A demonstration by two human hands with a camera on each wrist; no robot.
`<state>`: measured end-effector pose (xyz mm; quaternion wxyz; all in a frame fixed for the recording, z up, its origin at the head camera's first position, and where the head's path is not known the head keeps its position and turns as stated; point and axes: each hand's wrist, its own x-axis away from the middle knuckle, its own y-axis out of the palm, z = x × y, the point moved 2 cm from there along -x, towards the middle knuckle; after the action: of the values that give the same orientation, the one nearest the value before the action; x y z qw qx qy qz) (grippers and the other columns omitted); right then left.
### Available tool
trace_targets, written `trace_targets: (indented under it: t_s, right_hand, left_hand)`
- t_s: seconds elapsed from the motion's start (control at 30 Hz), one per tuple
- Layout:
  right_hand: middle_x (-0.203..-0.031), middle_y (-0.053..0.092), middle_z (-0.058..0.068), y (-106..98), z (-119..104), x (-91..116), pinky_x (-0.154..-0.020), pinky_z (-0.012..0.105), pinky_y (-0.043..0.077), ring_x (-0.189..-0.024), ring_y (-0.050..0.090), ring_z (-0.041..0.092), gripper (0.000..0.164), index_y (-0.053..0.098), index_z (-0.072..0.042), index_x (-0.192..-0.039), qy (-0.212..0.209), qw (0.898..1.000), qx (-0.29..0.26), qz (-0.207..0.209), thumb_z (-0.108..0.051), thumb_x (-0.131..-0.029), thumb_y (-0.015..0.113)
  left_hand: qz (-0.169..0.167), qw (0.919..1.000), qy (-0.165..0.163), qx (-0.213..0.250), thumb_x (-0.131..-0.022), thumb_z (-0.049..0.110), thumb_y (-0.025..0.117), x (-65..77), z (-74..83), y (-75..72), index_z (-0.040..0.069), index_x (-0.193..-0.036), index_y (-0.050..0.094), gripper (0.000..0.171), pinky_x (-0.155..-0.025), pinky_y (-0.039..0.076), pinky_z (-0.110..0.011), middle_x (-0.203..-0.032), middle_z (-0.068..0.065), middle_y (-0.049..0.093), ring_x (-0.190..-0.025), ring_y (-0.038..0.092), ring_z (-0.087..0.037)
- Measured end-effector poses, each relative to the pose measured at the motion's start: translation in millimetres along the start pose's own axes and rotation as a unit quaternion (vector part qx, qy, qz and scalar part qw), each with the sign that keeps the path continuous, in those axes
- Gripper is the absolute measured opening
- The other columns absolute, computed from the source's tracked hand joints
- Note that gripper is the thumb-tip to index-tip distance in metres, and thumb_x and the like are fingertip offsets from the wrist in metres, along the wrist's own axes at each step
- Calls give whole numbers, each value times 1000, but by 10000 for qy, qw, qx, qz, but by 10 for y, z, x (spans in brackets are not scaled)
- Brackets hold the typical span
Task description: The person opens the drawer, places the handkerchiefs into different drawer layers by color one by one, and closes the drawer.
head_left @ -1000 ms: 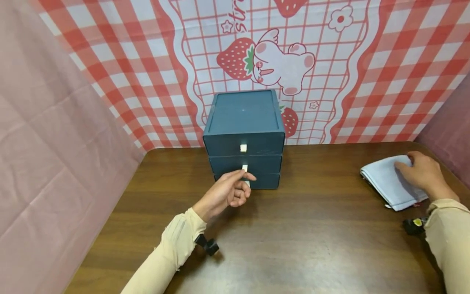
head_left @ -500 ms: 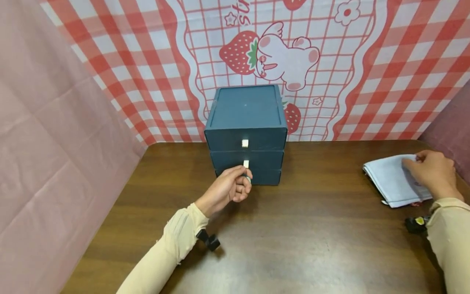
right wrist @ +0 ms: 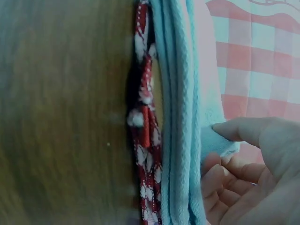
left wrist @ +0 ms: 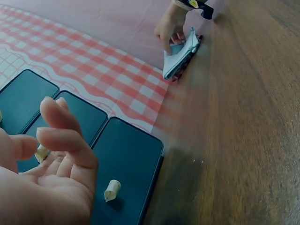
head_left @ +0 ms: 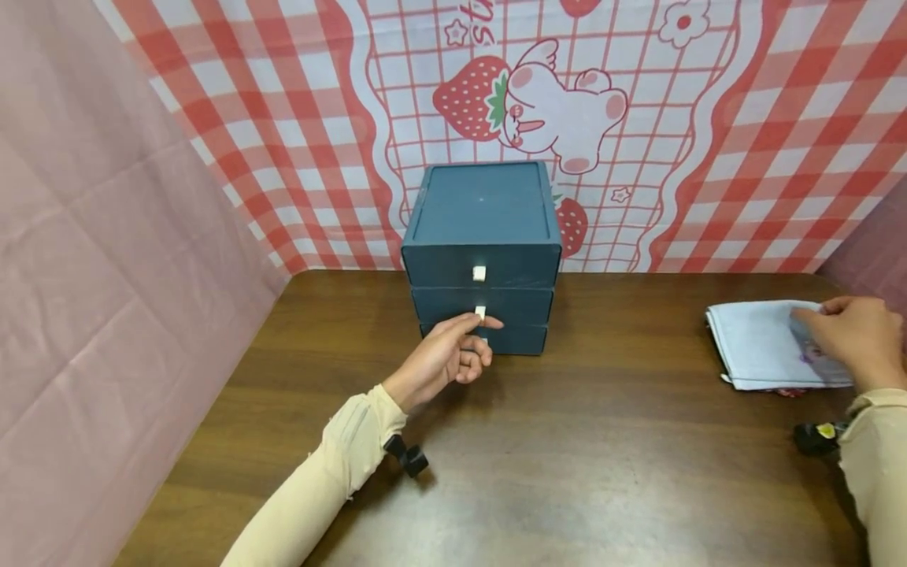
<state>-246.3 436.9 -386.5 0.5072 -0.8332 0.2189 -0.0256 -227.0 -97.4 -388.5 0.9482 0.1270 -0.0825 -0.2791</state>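
Note:
A dark blue three-drawer box (head_left: 482,205) stands against the back wall, its drawers closed. My left hand (head_left: 442,358) is at its front, thumb right at the white middle knob (head_left: 480,312), fingers loosely bent and apart from the thumb. The lower knob (left wrist: 112,190) shows in the left wrist view. At the table's right side lies a folded light blue towel (head_left: 761,342). My right hand (head_left: 853,342) pinches the corner of its top layer between thumb and forefinger. A red and white patterned cloth (right wrist: 149,178) lies beneath the towel's folds.
The brown wooden table (head_left: 567,457) spreads in front of the box. A red and white checked strawberry cloth (head_left: 801,157) hangs behind it, and a pink cloth (head_left: 127,260) on the left. Black wrist cameras (head_left: 407,457) hang under both sleeves.
My left forefinger has straightened past the middle knob after bending in. My right hand has shifted slightly right on the towel. The head view has tilted and turned a little.

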Motion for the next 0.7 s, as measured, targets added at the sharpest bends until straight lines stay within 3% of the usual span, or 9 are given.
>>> trace_targets:
  t_s: [0.1, 0.17, 0.23, 0.33, 0.47, 0.6, 0.7]
  right_hand:
    - [-50, 49, 6, 0, 4, -9, -68, 52, 37, -61, 48, 33, 44, 56, 5, -66, 68, 9997, -80, 198, -27, -95, 57]
    - [-52, 50, 9, 12, -5, -12, -62, 47, 35, -63, 49, 34, 42, 57, 7, -73, 151, 9992, -172, 331, -28, -96, 56]
    - [-59, 53, 19, 28, -23, -10, -74, 56, 38, -79, 51, 46, 41, 57, 12, -84, 194, 9984, -322, 411, -27, -96, 55]
    - [-70, 57, 28, 42, -35, -7, -87, 65, 32, -103, 42, 57, 43, 56, 15, -95, 227, 9980, -467, 365, -28, -97, 54]
    - [-77, 58, 32, 30, -18, -5, -92, 68, 30, -110, 39, 57, 49, 56, 17, -105, 284, 9980, -533, 184, -32, -98, 53]
    - [-100, 56, 40, 6, -7, 9, -98, 69, 26, -120, 34, 60, 56, 54, 18, -117, 281, 9978, -582, 123, -34, -99, 51]
    - [-108, 55, 42, -18, -13, 29, -101, 70, 22, -118, 36, 61, 55, 55, 19, -117, 132, 9981, -550, 243, -33, -100, 51]
  left_hand:
    - [85, 9999, 64, -80, -109, 30, 40, -16, -4, -8, 1, -133, 54, 41, -47, 35, -24, -71, -5, 60, -48, 47, -13]
    - [162, 9997, 96, -137, -108, 29, 41, -18, -4, -20, 0, -131, 55, 39, -47, 35, -24, -70, -5, 60, -48, 47, -14]
    - [219, 9996, 108, -171, -108, 28, 43, -10, -2, -31, -1, -130, 56, 39, -47, 36, -24, -69, -5, 59, -48, 47, -14]
    - [263, 9994, 118, -169, -108, 27, 43, 0, -9, -40, -1, -128, 57, 38, -47, 36, -24, -68, -5, 59, -49, 48, -14]
    - [306, 9993, 154, -157, -107, 27, 44, -2, -18, -40, -1, -124, 59, 36, -47, 36, -24, -67, -5, 57, -49, 47, -14]
    - [352, 9989, 188, -232, -107, 26, 43, -4, -28, -31, 0, -119, 60, 34, -46, 36, -24, -66, -5, 55, -48, 45, -15]
    - [389, 9986, 169, -329, -107, 25, 43, -8, -35, -18, 0, -116, 61, 33, -46, 36, -24, -65, -5, 54, -49, 44, -15]
